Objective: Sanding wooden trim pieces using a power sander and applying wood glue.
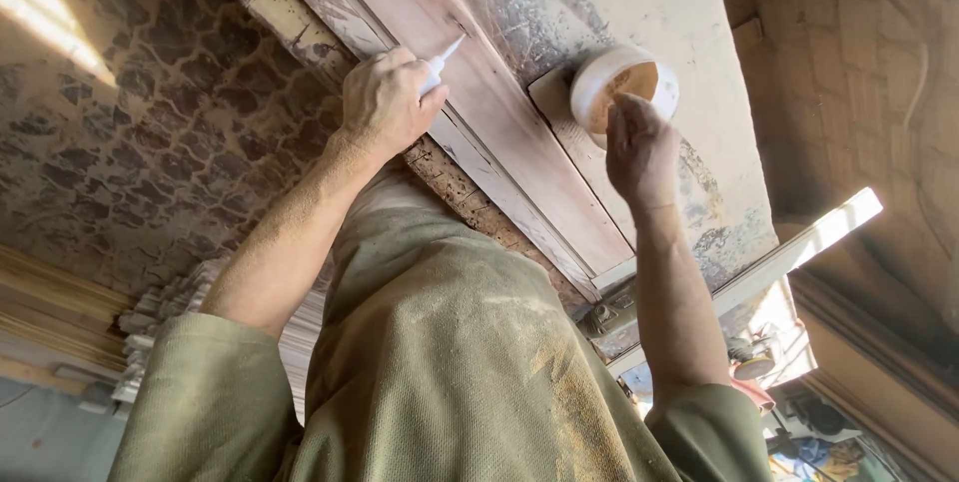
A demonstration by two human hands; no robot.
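I saw the left hand (385,102) fisted around a white tube (441,59), nozzle tip on the wood panel (499,112). Right hand (639,147) gripped a white tub (623,87) of tan paste, fingers partly hidden. Tube body buried in fist.

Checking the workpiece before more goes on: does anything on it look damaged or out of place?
Yes. The wooden panel looks worn, with flaking patchy finish near the round tub. The left hand holds a white nozzle to its moulding.

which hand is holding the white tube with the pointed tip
The left hand, gripping the tube against the wooden moulding; the right hand is at the round tub instead.
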